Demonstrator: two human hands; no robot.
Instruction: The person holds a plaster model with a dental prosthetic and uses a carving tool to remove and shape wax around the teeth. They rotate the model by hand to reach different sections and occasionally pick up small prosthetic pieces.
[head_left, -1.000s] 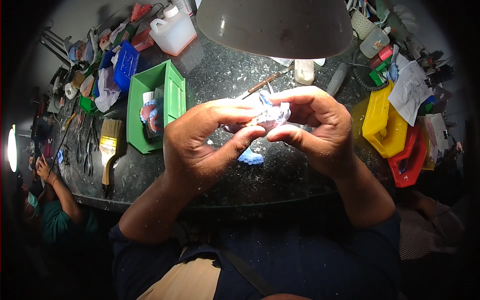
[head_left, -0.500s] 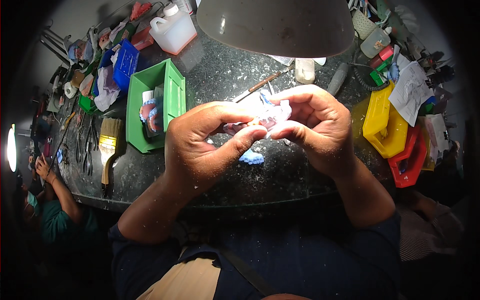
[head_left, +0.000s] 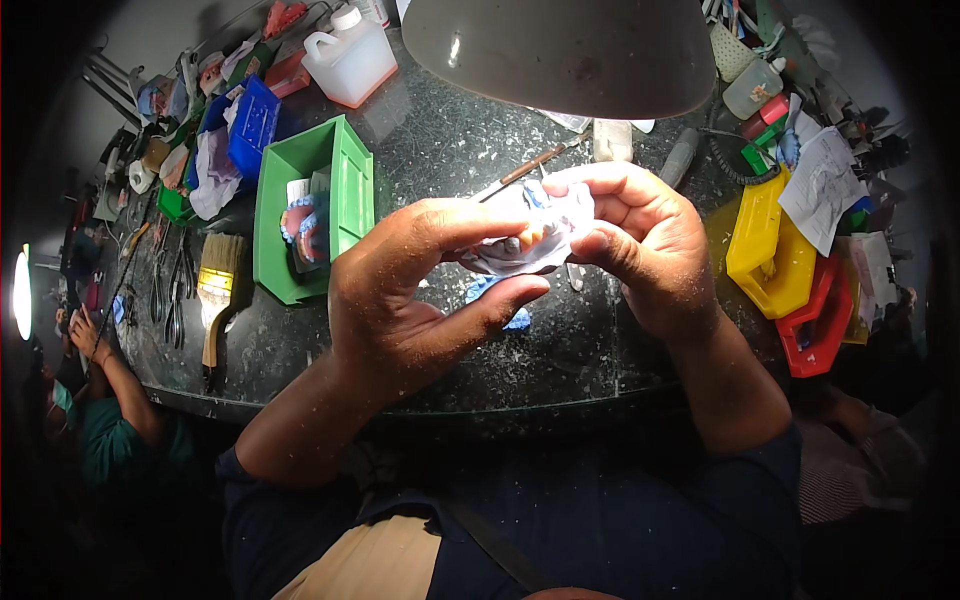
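A white plaster dental cast (head_left: 545,255) with yellowish teeth and a blue patch is under the lamp, in both my hands. My right hand (head_left: 650,245) is closed on its right end, thumb in front and fingers along the back edge. From the left, my left hand (head_left: 400,275) supports the cast; its index finger lies against the cast's upper left side, and its thumb stands off the lower edge. The remaining left fingers are hidden. Below the cast, a light blue piece (head_left: 518,318) lies on the bench, partly covered by my left thumb.
A green bin (head_left: 350,200) with dental models stands left, beside a flat brush (head_left: 215,290). A knife-like tool (head_left: 525,168) lies behind my hands, under the grey lamp shade (head_left: 560,60). Yellow (head_left: 750,245) and red bins (head_left: 820,335) flank the right edge. A co-worker's hand (head_left: 85,335) shows far left.
The cast has tilted, so its teeth now show. My left thumb has come off its front and opened downward, while my right thumb has shifted up onto its right end.
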